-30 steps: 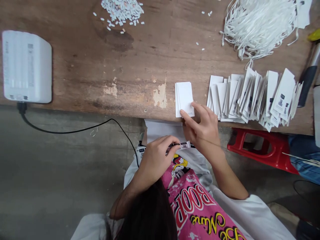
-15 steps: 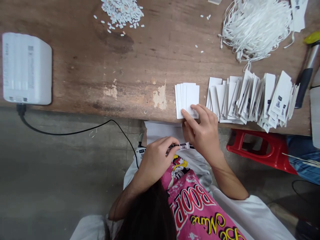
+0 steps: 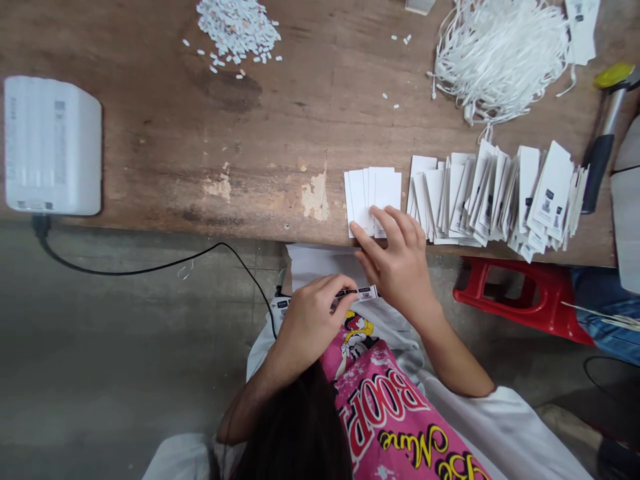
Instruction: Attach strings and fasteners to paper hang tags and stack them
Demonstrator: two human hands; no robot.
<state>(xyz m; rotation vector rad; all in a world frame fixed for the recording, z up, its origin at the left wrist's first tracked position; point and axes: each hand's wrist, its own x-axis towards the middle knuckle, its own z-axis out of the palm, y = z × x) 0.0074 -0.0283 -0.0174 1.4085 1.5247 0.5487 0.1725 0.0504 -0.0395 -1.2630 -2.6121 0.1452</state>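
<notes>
My left hand (image 3: pixel 313 320) is closed on a narrow strip of printed labels (image 3: pixel 367 293) over my lap, just below the table edge. The fingers of my right hand (image 3: pixel 397 260) are spread, their tips resting on the lower part of a few fanned white cards (image 3: pixel 361 193) at the table's front edge. Right of that hand, a long row of overlapping white tags (image 3: pixel 467 193) lies along the edge, some with dark print facing up.
On the wooden table (image 3: pixel 165 140) are a white device (image 3: pixel 53 147) with a black cable, small white pieces (image 3: pixel 240 30), a heap of white strings (image 3: pixel 503 63) and a hammer (image 3: pixel 605 140). A red stool (image 3: pixel 520 293) stands below the right edge.
My right hand has shifted slightly left over the cards, and the fan of cards is a little wider. The view has moved slightly; my left hand keeps its hold.
</notes>
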